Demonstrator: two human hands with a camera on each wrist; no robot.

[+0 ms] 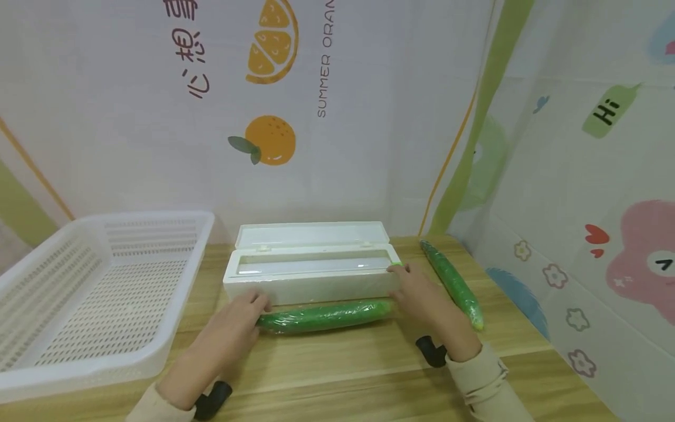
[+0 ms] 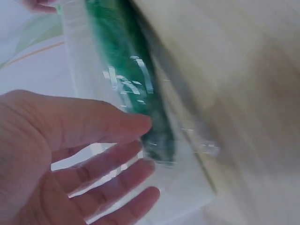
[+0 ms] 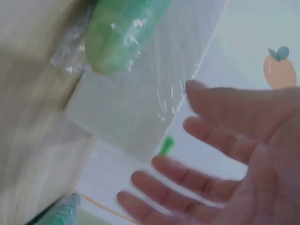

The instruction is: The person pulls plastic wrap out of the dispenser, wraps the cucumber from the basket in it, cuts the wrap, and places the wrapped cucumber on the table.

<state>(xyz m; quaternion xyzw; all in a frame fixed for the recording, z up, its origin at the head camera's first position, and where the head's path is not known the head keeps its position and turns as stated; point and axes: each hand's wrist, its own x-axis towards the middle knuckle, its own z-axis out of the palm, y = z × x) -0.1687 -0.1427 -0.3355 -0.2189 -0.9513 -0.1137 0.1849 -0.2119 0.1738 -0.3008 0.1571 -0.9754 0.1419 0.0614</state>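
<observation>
A green cucumber point(image 1: 327, 316) in shiny clear film lies crosswise on the table, in front of a long white cling-film dispenser point(image 1: 311, 288) whose lid point(image 1: 311, 234) is raised. At the cucumber's left end is my left hand point(image 1: 237, 322). In the left wrist view, its thumb point(image 2: 126, 126) lies over the film-covered end, the other fingers spread out below; whether it touches is unclear. My right hand point(image 1: 422, 296) is by the dispenser's right front corner. The right wrist view shows its fingers point(image 3: 187, 180) loosely extended and apart, near a small green piece point(image 3: 167, 145).
A second cucumber point(image 1: 453, 284), also filmed, lies at the right behind my right wrist. On the left stands a white perforated plastic basket point(image 1: 176, 328). A printed cloth point(image 1: 343, 176) hangs behind the wooden table point(image 1: 327, 375).
</observation>
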